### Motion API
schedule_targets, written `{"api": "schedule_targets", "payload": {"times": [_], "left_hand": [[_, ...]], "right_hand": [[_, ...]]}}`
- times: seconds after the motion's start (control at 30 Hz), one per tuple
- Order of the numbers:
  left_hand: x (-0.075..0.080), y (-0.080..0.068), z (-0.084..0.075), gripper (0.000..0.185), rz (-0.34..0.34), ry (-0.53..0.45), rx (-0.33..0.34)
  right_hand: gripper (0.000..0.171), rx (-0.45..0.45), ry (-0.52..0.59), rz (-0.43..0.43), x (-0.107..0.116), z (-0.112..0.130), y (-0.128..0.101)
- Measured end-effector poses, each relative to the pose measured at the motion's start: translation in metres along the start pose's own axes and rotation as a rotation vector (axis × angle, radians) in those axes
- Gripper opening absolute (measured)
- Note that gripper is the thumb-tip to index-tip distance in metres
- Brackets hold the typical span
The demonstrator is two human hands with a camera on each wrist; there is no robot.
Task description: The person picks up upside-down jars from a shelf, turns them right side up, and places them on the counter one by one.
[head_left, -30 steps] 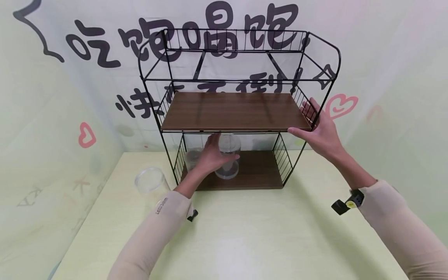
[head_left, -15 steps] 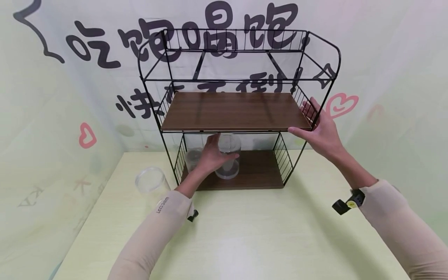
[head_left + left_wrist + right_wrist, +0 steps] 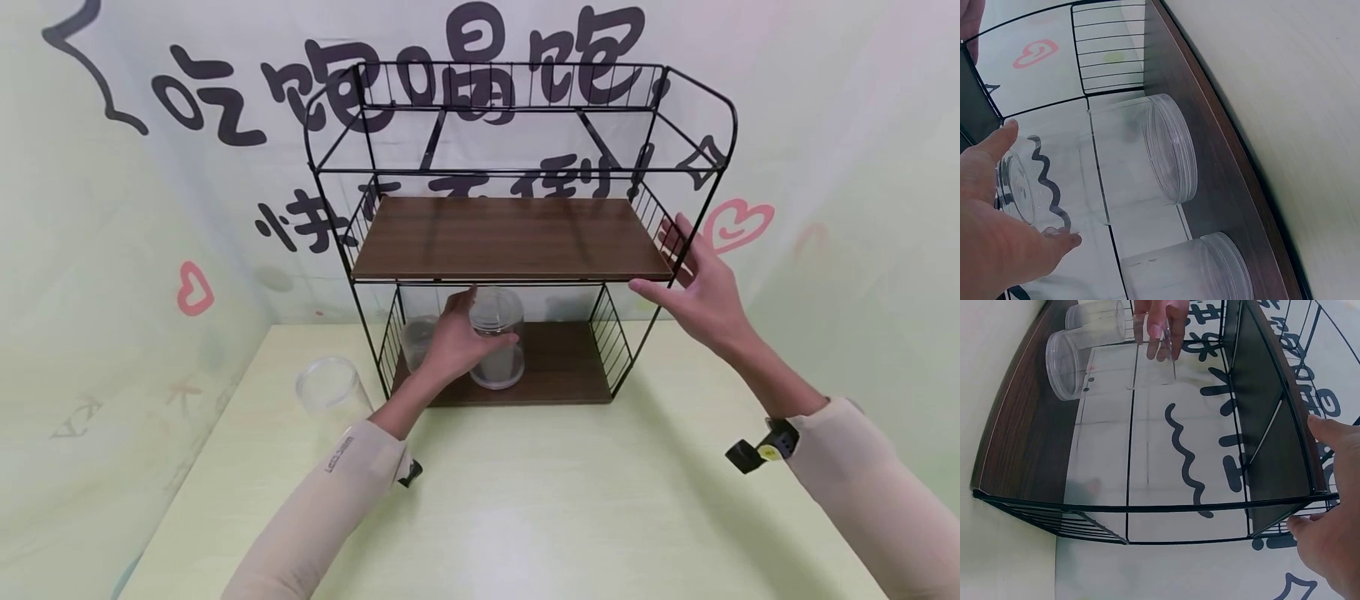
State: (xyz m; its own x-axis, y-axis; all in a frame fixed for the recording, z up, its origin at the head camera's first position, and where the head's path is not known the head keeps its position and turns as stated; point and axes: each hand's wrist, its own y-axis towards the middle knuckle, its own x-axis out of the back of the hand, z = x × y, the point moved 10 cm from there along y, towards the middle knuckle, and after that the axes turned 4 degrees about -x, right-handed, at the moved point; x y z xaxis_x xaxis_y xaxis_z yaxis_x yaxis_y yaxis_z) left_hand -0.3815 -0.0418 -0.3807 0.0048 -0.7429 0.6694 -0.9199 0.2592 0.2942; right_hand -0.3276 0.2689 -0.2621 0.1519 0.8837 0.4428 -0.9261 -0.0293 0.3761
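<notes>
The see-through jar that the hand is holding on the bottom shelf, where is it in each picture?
Head view: the clear jar is at centre, under the middle shelf, held by the left hand.
Left wrist view: it lies across the middle, base on the right.
Right wrist view: top left, fingers on its far end.
Shared landmark: the dark wooden bottom shelf that it stands on.

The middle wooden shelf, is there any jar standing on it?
No, the middle wooden shelf is bare; two clear jars stand on the bottom shelf.

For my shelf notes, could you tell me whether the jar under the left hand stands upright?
Upright: the jar stands base-down on the bottom shelf, left hand around it.
</notes>
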Motion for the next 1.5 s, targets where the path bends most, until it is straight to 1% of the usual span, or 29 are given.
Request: {"api": "schedule_targets", "payload": {"times": [0.2,0.3,0.37,0.43,0.53,0.67,0.73,0.8,0.87,0.93,1.0,1.1,1.13,1.27,1.33,1.4,1.5], "left_hand": [[0.004,-0.011,-0.011,0.114,-0.002,-0.006,-0.036],[0.005,-0.018,-0.014,0.112,0.004,-0.024,-0.039],[0.006,-0.024,-0.015,0.111,0.006,-0.036,-0.034],[0.007,-0.029,-0.016,0.11,0.004,-0.055,-0.035],[0.009,-0.037,-0.017,0.108,-0.001,-0.074,-0.032],[0.012,-0.048,-0.02,0.109,-0.002,-0.115,-0.005],[0.013,-0.054,-0.02,0.109,-0.003,-0.145,0.023],[0.014,-0.06,-0.02,0.109,-0.006,-0.194,0.056],[0.015,-0.066,-0.02,0.108,-0.016,-0.248,0.096],[0.015,-0.072,-0.022,0.106,-0.024,-0.335,0.127],[0.016,-0.077,-0.025,0.104,-0.037,-0.434,0.143],[0.016,-0.086,-0.029,0.1,-0.046,-0.565,0.152],[0.016,-0.089,-0.03,0.098,-0.049,-0.592,0.153],[0.017,-0.098,-0.037,0.088,-0.07,-0.731,0.161],[0.016,-0.101,-0.04,0.084,-0.084,-0.809,0.17],[0.014,-0.103,-0.044,0.083,-0.092,-0.927,0.164],[0.011,-0.106,-0.048,0.082,-0.105,-1.094,0.16]], "right_hand": [[0.097,0.019,0.041,0.001,0.003,0.005,-0.017],[0.095,0.028,0.025,-0.006,0.005,0.008,-0.029],[0.097,0.045,-0.002,-0.008,0.006,0.009,-0.038],[0.101,0.08,-0.027,-0.018,0.008,0.012,-0.047],[0.107,0.191,-0.088,-0.052,0.01,0.02,-0.063],[0.086,0.398,-0.2,-0.122,0.007,0.034,-0.09],[0.089,0.477,-0.254,-0.139,0.002,0.038,-0.103],[0.092,0.526,-0.277,-0.13,-0.006,0.04,-0.113],[0.092,0.546,-0.284,-0.091,-0.017,0.039,-0.121],[0.091,0.545,-0.274,-0.04,-0.027,0.035,-0.126],[0.091,0.536,-0.256,0.008,-0.037,0.03,-0.129],[0.09,0.472,-0.217,0.079,-0.051,0.018,-0.131],[0.09,0.436,-0.197,0.108,-0.057,0.013,-0.131],[0.103,0.269,-0.066,0.198,-0.076,-0.007,-0.129],[0.104,0.2,0.013,0.225,-0.085,-0.015,-0.128],[0.105,0.156,0.097,0.238,-0.092,-0.021,-0.127],[0.108,0.122,0.211,0.245,-0.099,-0.025,-0.126]]}}
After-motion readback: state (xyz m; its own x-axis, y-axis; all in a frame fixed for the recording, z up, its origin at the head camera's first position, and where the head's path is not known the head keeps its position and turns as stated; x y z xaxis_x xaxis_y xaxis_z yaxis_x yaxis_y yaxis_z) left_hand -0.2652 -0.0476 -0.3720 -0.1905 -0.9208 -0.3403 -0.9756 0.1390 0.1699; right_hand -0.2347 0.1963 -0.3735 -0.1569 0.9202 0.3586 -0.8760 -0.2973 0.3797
